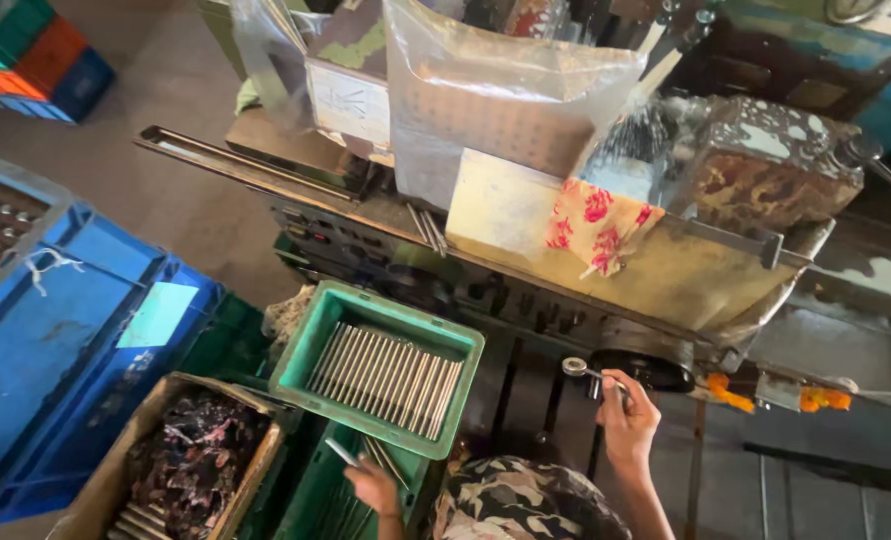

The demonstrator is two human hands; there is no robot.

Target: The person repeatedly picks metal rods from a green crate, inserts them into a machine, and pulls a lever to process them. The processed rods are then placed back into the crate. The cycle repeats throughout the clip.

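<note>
Cluttered around you is a grimy workshop machine (566,290), with blue crates (56,340) at the left of the frame. Your left hand (374,487), low at centre, has its grip closed on one metal rod (346,454) over the lower green tray (316,500); your right hand (626,420) pinches a small handle (591,372) on the machine. Judging by the upper green tray (378,368), a full row of rods (386,378) waits there, so much handling seems left.
</note>
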